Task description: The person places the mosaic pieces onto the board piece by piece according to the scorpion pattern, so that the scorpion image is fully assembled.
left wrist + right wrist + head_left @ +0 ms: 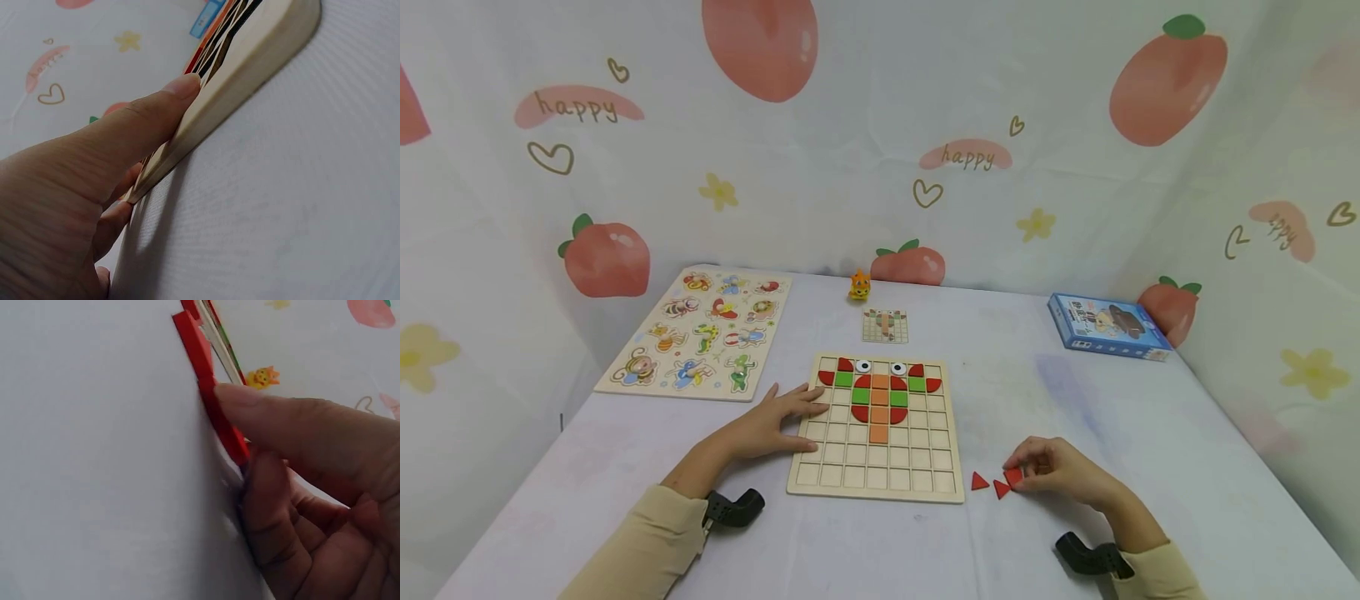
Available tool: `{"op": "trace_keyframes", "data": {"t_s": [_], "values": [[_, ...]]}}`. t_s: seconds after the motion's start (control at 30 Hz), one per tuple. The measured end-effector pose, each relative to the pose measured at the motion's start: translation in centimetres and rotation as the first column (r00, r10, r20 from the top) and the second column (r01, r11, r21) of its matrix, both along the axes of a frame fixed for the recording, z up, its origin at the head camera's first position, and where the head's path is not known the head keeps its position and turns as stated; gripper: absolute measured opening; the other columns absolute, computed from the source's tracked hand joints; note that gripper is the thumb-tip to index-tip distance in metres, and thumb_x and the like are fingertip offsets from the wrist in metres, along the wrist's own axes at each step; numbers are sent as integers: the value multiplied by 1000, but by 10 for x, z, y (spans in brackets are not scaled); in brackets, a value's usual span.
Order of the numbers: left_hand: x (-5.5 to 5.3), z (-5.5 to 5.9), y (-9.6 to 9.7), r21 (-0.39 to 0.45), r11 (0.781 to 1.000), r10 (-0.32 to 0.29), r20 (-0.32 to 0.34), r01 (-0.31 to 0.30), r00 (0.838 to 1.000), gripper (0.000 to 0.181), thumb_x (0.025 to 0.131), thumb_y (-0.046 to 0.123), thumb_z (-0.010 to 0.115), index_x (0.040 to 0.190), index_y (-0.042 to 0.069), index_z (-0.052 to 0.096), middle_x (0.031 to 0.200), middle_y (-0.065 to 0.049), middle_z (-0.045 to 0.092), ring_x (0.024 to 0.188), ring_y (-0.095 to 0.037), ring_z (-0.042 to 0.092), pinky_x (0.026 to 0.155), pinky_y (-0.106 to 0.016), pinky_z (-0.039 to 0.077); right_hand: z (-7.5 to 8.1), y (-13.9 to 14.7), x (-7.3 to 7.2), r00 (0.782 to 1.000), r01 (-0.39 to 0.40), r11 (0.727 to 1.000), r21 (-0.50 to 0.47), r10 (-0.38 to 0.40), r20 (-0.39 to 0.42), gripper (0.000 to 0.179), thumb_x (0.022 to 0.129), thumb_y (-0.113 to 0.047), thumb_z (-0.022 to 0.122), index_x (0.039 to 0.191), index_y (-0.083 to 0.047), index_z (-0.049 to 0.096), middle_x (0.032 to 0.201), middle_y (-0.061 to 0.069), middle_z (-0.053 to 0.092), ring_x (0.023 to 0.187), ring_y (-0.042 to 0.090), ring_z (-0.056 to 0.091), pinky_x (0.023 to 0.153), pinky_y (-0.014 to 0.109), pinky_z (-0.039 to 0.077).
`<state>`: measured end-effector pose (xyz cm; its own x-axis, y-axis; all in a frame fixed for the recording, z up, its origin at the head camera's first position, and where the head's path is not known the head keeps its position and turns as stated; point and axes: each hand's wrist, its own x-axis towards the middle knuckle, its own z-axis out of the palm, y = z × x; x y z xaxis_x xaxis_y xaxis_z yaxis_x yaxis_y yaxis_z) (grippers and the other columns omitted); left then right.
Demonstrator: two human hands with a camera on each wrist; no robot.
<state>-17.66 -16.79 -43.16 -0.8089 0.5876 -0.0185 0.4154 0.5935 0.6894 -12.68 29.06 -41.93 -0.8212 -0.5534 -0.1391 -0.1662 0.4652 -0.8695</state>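
A wooden grid board lies in the middle of the table, with red, green and orange tiles and two eye pieces set in its upper rows. On its left edge rests my left hand, fingers spread; the left wrist view shows the thumb on the board's rim. To the right of the board, my right hand pinches a flat red tile between thumb and fingers, low over the tabletop. Two small red triangles lie between that tile and the board.
Behind the board lie a small pattern card and an orange-yellow toy figure. An animal puzzle board occupies the back left, and a blue box stands at the back right. A printed cloth hangs behind the table.
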Motion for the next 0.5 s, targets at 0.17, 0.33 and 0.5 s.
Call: {"op": "trace_keyframes", "data": {"t_s": [0.17,0.33,0.5], "values": [[0,0,0,1,1000,-3,-3,3,1000,67,76,45,71,132,13,54,152,-6,31,144,-32,14,113,-60,-9,1,2,0,999,-34,999,-26,34,2,27,80,-8,71,103,5,65,93,15,58,68,3,52,60,21,48],[0,1,0,0,1000,-4,-7,4,1000,67,76,45,71,132,13,54,152,-7,32,144,-32,15,113,-60,-9,0,1,0,1000,-20,1000,-7,20,-13,26,79,-9,72,100,3,64,88,12,58,67,2,52,59,21,47],[0,1,0,2,1000,1,5,-1,1000,66,76,45,72,132,13,54,151,-6,32,145,-31,14,113,-59,-10,2,-2,1,1000,21,999,49,-21,10,30,79,-14,74,99,3,61,81,8,56,66,4,50,57,19,46]]}}
